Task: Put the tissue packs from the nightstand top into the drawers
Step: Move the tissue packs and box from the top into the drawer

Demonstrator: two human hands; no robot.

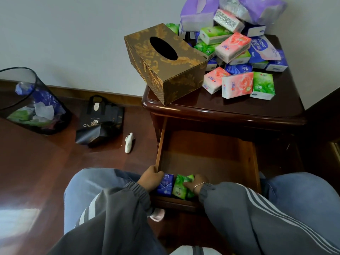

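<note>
Left grip [151, 179] on blue pack [166, 185], right grip [195, 182] apparently on green pack [180, 187]

The room has soft, even light, a bright white patch of glare shines on the wooden floor [46, 181] at the bottom left, the inside of the drawer [206, 162] is dim and shadowy, and the edges of the view bend and look a bit fuzzy.

Left grip [151, 178] and right grip [196, 183] curl (both low).
</note>
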